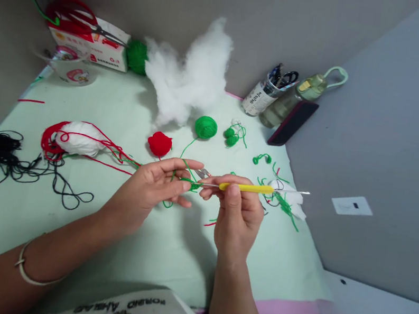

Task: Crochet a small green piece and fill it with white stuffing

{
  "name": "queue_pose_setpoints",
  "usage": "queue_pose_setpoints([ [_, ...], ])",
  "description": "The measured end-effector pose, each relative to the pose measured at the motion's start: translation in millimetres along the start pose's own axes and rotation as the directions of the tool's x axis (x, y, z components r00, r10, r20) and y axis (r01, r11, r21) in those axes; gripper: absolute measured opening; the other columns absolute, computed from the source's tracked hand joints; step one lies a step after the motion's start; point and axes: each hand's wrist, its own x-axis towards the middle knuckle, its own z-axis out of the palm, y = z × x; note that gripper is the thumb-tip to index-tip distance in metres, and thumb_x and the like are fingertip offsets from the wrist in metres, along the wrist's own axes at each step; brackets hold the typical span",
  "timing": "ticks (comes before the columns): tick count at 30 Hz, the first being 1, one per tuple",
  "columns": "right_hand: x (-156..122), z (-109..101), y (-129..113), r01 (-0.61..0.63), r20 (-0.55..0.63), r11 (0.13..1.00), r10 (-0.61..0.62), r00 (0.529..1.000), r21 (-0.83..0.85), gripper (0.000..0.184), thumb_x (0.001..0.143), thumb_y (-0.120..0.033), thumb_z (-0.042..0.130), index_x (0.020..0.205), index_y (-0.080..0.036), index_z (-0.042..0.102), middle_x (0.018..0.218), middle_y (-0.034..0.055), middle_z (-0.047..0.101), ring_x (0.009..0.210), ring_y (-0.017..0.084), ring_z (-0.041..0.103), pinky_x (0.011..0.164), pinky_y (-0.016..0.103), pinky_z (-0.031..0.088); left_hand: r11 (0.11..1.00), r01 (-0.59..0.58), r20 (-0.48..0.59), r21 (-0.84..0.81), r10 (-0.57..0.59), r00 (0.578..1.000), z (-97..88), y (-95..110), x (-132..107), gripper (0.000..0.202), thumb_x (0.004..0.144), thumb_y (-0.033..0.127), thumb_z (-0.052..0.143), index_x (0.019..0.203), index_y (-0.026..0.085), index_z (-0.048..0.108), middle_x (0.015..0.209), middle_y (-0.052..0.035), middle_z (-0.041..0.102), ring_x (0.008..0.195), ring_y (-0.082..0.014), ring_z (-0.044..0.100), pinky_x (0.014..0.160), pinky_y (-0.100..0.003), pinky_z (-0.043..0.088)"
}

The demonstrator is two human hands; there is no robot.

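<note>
My right hand is closed round a crochet hook with a yellow handle, its metal tip pointing left. My left hand pinches a small piece of green crochet work at the hook's tip, with green yarn looped over its fingers. That strand runs up to a green yarn ball on the pale green table. Both hands hover above the table's middle.
A red yarn ball, small green crocheted pieces, white stuffing, a white-and-red yarn bundle and black yarn lie around. Red scissors rest on a box; a pen cup, bottle and phone stand far right.
</note>
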Motion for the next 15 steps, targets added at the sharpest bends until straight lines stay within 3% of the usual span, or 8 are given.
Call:
queue_pose_setpoints([
  [3,-5,3,0,0.156,0.03,0.969,-0.153,0.988,-0.192,0.02,0.105,-0.02,0.051,0.105,-0.022,0.072,0.095,0.0033,0.078,0.075,0.014,0.075,0.069,0.03,0.063,0.996,-0.067,-0.054,0.057,0.07,0.996,1.6,-3,-1,0.031,0.083,0.025,0.081,0.114,0.025,0.081,0.087,0.0012,0.062,0.078,-0.0111,0.063,0.071,-0.022,0.062],
  [6,-10,4,3,0.394,0.132,0.838,-0.372,0.919,-0.378,0.025,0.103,-0.015,0.051,0.117,-0.025,0.069,0.1,0.0038,0.078,0.082,0.017,0.076,0.072,0.034,0.064,0.991,-0.103,-0.107,0.089,0.112,0.988,3.4,-5,-2,0.039,0.082,0.022,0.082,0.12,0.027,0.079,0.085,0.0035,0.058,0.074,-0.0079,0.06,0.072,-0.019,0.062],
  [8,-12,5,5,0.475,0.165,0.784,-0.448,0.879,-0.4,0.027,0.102,-0.015,0.052,0.121,-0.026,0.068,0.1,0.0041,0.079,0.082,0.018,0.076,0.071,0.036,0.064,0.992,-0.099,-0.11,0.075,0.107,0.988,3.4,-5,-3,0.044,0.082,0.022,0.082,0.126,0.028,0.076,0.086,0.004,0.059,0.072,-0.007,0.061,0.07,-0.018,0.061],
  [12,-10,5,3,0.312,0.024,0.892,-0.322,0.946,-0.327,0.026,0.104,-0.014,0.048,0.109,-0.025,0.071,0.098,0.0028,0.078,0.072,0.014,0.075,0.066,0.032,0.064,0.998,-0.055,-0.061,0.02,0.056,0.997,1.2,-2,-2,0.041,0.081,0.024,0.084,0.122,0.026,0.078,0.089,0.003,0.062,0.071,-0.0078,0.066,0.067,-0.018,0.061],
  [15,-10,6,3,0.286,0.019,0.897,-0.297,0.955,-0.337,0.024,0.104,-0.016,0.048,0.107,-0.025,0.071,0.097,0.0026,0.078,0.072,0.015,0.075,0.066,0.033,0.064,0.998,-0.064,-0.05,0.014,0.064,0.997,0.1,0,-1,0.037,0.081,0.024,0.085,0.118,0.025,0.079,0.087,0.0031,0.064,0.072,-0.0081,0.068,0.067,-0.017,0.061],
])
